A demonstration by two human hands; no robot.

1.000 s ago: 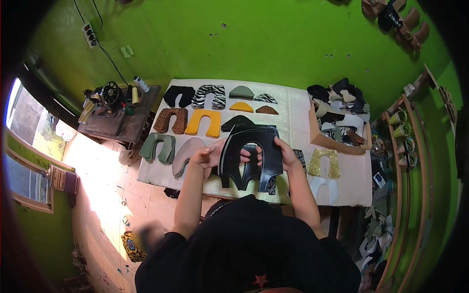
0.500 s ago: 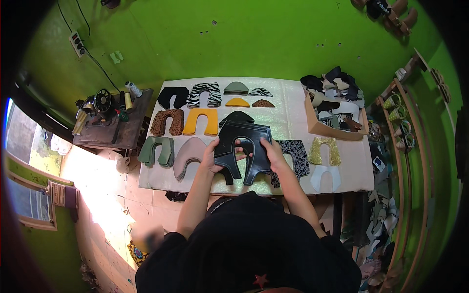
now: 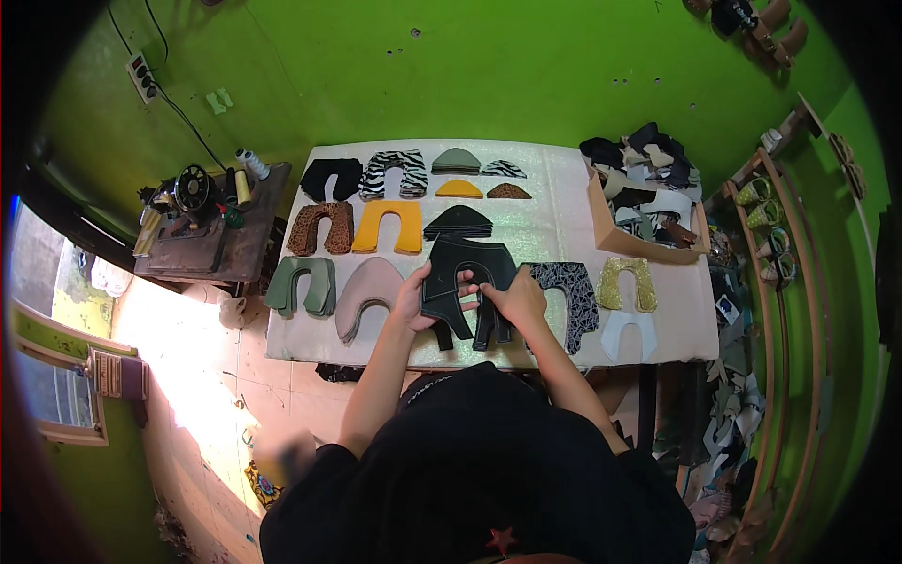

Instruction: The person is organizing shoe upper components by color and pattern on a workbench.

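Note:
Above the table's near side I hold several black U-shaped leather pieces (image 3: 467,256), fanned a little so their legs show apart. My left hand (image 3: 413,299) grips their left edge, with fingertips showing through the U's opening. At the right edge, my right hand (image 3: 517,299) closes on the pieces, its thumb reaching toward the opening. Just beyond them lies a stack of black half-moon pieces (image 3: 458,223). A pink U-shaped stack (image 3: 369,287) rests beside my left hand. Black-and-grey patterned pieces (image 3: 575,296) lie beside my right hand and are partly hidden by it.
On the pale-covered table (image 3: 554,221) are yellow (image 3: 387,227), leopard-print (image 3: 321,228), zebra-print (image 3: 395,174), green (image 3: 303,285) and gold pieces (image 3: 628,285). A cardboard box (image 3: 648,240) of scraps stands at the right. A sewing machine (image 3: 183,202) is at the left, a wooden rack (image 3: 752,179) far right.
My right hand has shifted inward and turned, its thumb now nearer the U's opening. The black pieces have dropped slightly toward me and fanned differently, exposing more of the half-moon stack.

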